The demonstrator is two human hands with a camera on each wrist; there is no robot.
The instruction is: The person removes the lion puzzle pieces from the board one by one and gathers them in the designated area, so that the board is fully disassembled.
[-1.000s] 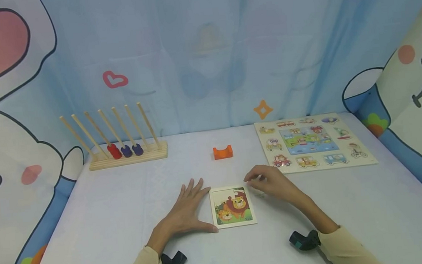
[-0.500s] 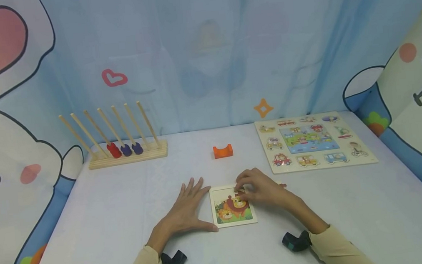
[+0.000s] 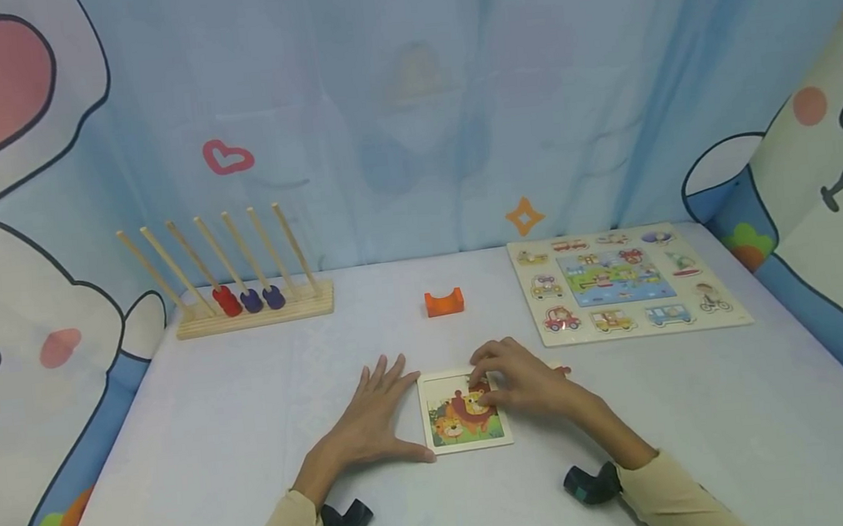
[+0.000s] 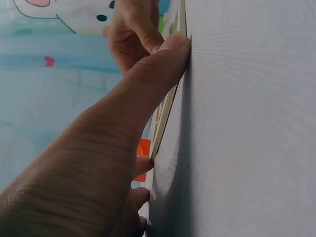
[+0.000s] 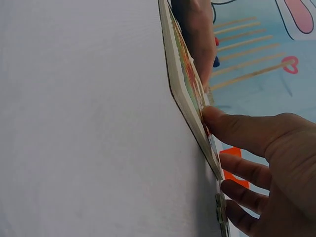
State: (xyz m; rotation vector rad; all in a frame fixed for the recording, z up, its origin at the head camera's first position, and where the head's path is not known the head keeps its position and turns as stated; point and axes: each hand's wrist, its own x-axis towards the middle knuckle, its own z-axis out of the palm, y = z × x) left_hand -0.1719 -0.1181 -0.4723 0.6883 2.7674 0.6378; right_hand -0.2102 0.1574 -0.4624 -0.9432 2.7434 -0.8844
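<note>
A small wooden lion jigsaw puzzle point(image 3: 452, 436) with a pale frame lies in front of me. My left hand point(image 3: 368, 426) spreads along its left side, the thumb at the near corner and the index finger at the far one. Over the upper right part, my right hand point(image 3: 525, 381) bends its fingers around a dark brown puzzle piece point(image 3: 480, 382), mostly hidden beneath them. In the right wrist view the thumb point(image 5: 232, 127) touches the puzzle's face. A loose reddish puzzle piece point(image 3: 564, 370) pokes out behind the right hand.
An orange curved block point(image 3: 444, 302) stands beyond the puzzle. At the back left is a wooden peg rack point(image 3: 290, 308) with red and blue beads. A larger vehicle puzzle board point(image 3: 622, 322) lies at the back right, before a blue curtain point(image 3: 416, 197).
My right hand has moved left from beside the puzzle onto its upper right part, uncovering the loose reddish piece. The left hand has stayed in place.
</note>
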